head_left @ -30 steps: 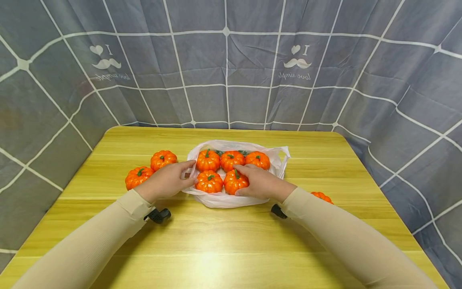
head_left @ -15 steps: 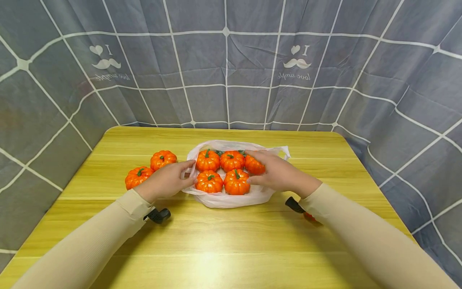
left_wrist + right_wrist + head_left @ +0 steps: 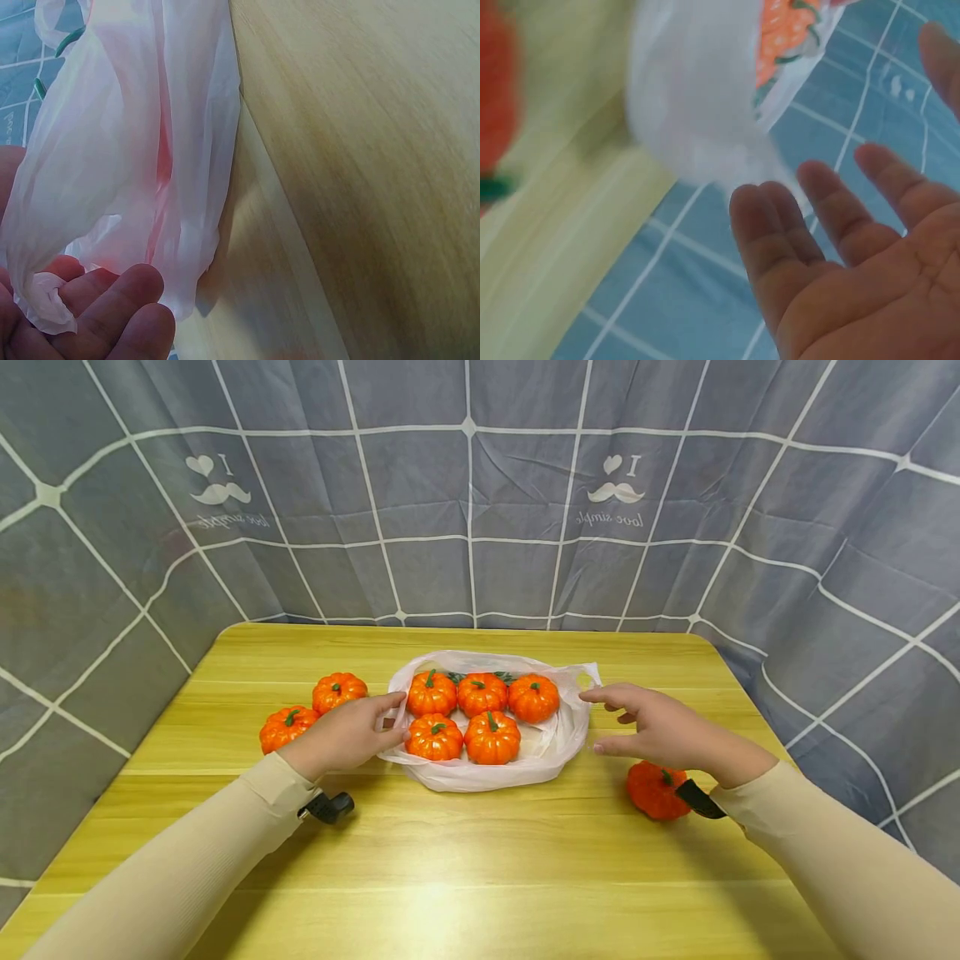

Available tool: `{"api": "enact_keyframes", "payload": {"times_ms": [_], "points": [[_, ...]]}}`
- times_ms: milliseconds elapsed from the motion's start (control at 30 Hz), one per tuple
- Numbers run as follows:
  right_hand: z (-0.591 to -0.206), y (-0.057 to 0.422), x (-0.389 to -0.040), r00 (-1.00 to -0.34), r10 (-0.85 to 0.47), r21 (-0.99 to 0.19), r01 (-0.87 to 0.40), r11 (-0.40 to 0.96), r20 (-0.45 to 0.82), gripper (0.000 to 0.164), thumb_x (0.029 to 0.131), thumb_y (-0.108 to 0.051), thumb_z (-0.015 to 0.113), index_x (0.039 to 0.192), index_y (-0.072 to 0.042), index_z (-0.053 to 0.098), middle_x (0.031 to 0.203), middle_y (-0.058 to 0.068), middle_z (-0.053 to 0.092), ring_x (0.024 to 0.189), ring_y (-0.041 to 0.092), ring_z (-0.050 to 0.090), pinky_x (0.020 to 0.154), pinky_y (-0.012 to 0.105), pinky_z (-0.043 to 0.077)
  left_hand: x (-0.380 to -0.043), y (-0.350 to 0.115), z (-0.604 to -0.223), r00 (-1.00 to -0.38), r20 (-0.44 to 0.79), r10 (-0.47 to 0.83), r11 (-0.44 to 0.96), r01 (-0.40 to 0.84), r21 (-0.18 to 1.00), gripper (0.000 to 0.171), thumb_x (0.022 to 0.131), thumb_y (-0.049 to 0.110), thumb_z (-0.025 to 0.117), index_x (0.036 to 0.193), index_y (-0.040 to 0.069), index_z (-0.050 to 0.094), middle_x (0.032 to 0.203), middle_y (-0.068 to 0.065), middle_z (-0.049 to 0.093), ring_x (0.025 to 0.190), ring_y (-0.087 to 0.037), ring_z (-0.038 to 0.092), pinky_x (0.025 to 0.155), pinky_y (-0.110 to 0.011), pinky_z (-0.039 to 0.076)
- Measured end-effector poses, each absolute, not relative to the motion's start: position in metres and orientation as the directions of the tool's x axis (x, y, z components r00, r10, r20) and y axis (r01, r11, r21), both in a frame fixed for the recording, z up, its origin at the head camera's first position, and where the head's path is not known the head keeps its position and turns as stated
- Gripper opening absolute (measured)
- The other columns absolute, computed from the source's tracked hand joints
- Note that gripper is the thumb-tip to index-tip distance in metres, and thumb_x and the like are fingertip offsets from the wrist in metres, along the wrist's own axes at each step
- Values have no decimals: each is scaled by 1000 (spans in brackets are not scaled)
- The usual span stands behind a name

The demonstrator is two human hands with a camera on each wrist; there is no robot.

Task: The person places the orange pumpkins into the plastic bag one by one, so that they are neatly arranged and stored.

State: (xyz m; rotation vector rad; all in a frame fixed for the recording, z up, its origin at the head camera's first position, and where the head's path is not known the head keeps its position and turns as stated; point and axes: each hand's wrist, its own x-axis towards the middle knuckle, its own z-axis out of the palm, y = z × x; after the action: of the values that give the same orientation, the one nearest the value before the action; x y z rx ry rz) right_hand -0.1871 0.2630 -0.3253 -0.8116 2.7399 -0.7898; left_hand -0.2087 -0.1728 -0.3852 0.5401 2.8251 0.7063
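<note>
Several small orange pumpkins with green stems sit in an opened white plastic bag [image 3: 465,778]; the front right pumpkin [image 3: 491,739] and back right pumpkin [image 3: 534,698] lie nearest its right side. My left hand [image 3: 345,739] holds the bag's left edge; in the left wrist view its fingers [image 3: 112,311] curl about the bunched plastic handle. To the right of the bag, my right hand [image 3: 667,731] has its fingers spread and holds nothing. Below that hand, a single pumpkin [image 3: 654,792] rests on the table, partly covered by the wrist camera.
Two more pumpkins, a rear one [image 3: 340,692] and a front one [image 3: 287,731], lie left of the bag beside my left forearm. The wooden table [image 3: 450,877] is bounded at the back and sides by a grey checked curtain [image 3: 420,485].
My right hand has let go of the front right pumpkin in the bag and moved right, out past the bag's edge. The left hand has stayed in place.
</note>
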Motion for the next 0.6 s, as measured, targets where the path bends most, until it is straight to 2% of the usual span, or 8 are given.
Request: {"api": "enact_keyframes", "payload": {"times_ms": [133, 233, 400, 600], "points": [[-330, 284, -184, -847, -530, -522, -439, 731, -30, 67, 90, -26, 85, 149, -7, 58, 150, 16, 59, 128, 43, 59, 105, 60, 51, -208, -172, -385, -920, -90, 381, 821, 292, 490, 74, 102, 40, 66, 161, 3, 41, 128, -17, 72, 76, -16, 59, 63, -31, 46], [-334, 298, -183, -854, -515, -519, -407, 752, -77, 73, 88, -31, 87, 150, -10, 56, 152, 16, 57, 130, 47, 57, 103, 63, 51, -208, -172, -384, -924, -90, 373, 825, 285, 489, 74, 102, 40, 66, 161, 4, 41, 125, -15, 72, 74, -16, 58, 63, -31, 45], [-345, 319, -179, -838, -520, -523, -373, 766, -165, 89, 82, -40, 90, 156, -9, 49, 159, 21, 48, 136, 55, 50, 104, 68, 48, -208, -172, -384, -923, -93, 373, 830, 286, 479, 75, 102, 41, 66, 161, 4, 41, 116, -13, 72, 69, -16, 55, 63, -31, 45], [-360, 334, -180, -807, -546, -574, -343, 743, -224, 97, 81, -36, 92, 158, -5, 42, 161, 29, 40, 138, 60, 45, 106, 71, 44, -209, -173, -386, -922, -95, 375, 830, 288, 478, 75, 102, 40, 66, 162, 4, 40, 117, -14, 72, 67, -16, 53, 63, -32, 45]]}}
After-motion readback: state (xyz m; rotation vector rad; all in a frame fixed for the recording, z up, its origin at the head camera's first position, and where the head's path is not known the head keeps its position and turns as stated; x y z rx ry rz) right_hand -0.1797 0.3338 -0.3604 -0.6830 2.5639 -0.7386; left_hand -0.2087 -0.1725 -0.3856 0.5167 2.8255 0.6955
